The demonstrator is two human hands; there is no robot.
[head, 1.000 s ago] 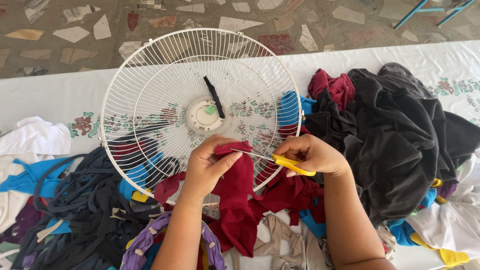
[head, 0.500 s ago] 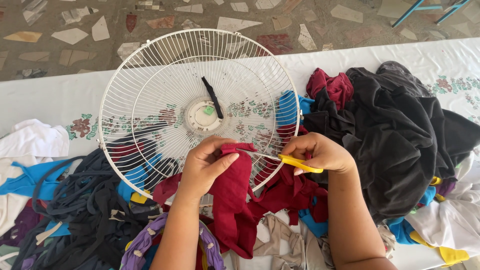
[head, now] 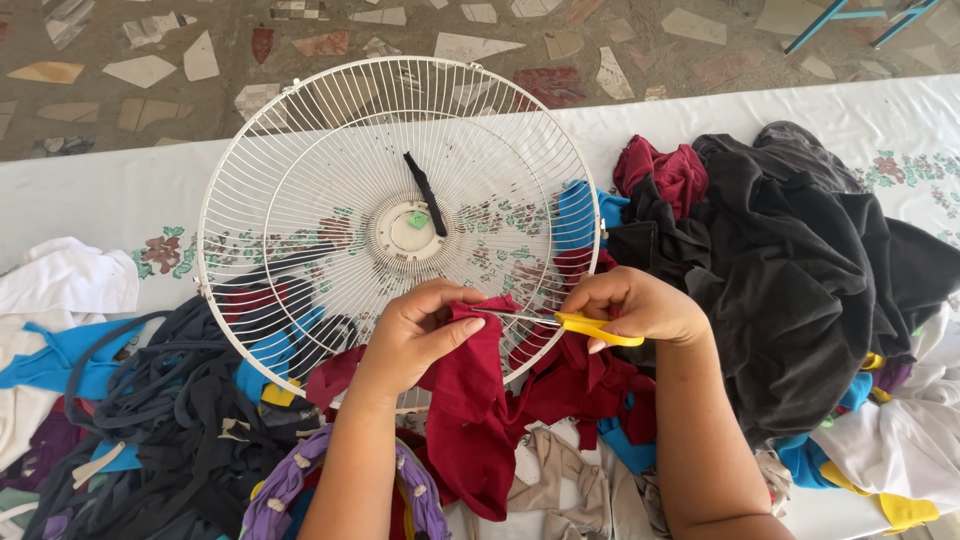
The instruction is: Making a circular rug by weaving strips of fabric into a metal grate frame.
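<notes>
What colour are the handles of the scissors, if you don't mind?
Yellow; the scissors show best in the head view, in the right hand.

My left hand [head: 415,330] and right hand [head: 640,305] are bare, with no gloves, rings or watch in sight. Both forearms run uncovered to the bottom edge of the view, no sleeve showing. My fingernails are short and unpainted.

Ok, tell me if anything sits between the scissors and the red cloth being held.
Nothing visible does. The left hand pinches the dark red cloth up over the white fan guard, and the yellow-handled scissors in the right hand reach the cloth's top edge directly.
</notes>
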